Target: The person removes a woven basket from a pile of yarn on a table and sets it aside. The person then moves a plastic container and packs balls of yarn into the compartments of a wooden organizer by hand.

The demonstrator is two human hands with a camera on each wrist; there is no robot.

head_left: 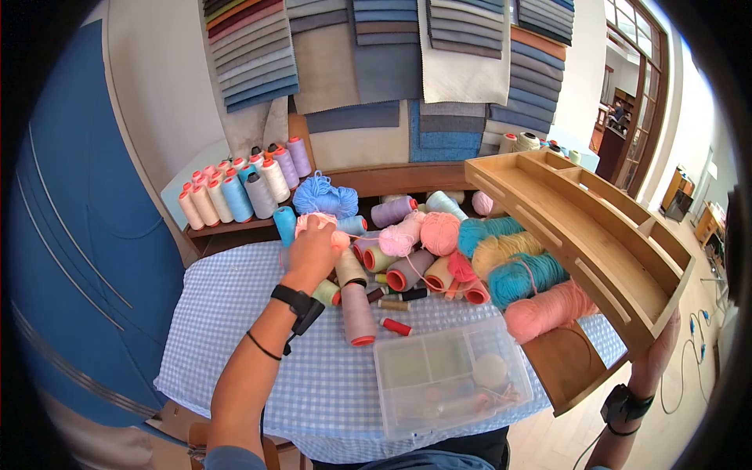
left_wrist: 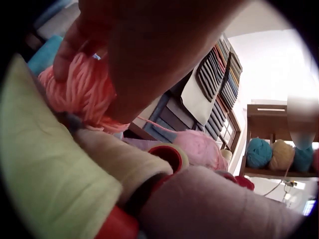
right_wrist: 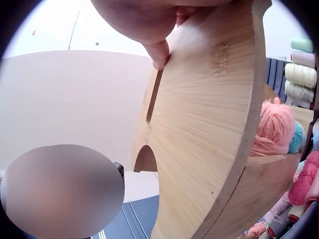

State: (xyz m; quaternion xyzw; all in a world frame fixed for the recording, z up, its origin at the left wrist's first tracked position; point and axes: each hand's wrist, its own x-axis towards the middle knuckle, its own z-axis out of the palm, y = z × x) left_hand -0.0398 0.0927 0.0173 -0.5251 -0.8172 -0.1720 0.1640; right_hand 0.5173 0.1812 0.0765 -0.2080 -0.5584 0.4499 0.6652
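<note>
Fabric swatches (head_left: 392, 55) hang on the pale wall (head_left: 157, 86); a wood-framed window (head_left: 638, 86) brightens the checked-cloth counter (head_left: 235, 313).

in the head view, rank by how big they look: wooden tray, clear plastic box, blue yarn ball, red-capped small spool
1. wooden tray
2. clear plastic box
3. blue yarn ball
4. small spool

The box is nearest the camera, which flatters it.

Clear box (head_left: 450, 372) before spools (head_left: 392, 270), rack (head_left: 580, 235) right

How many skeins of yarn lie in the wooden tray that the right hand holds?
4, in a row along the lower shelf of the wooden tray: a teal skein farthest, a yellow skein, a second teal skein, a salmon skein nearest. Others may be hidden.
</note>
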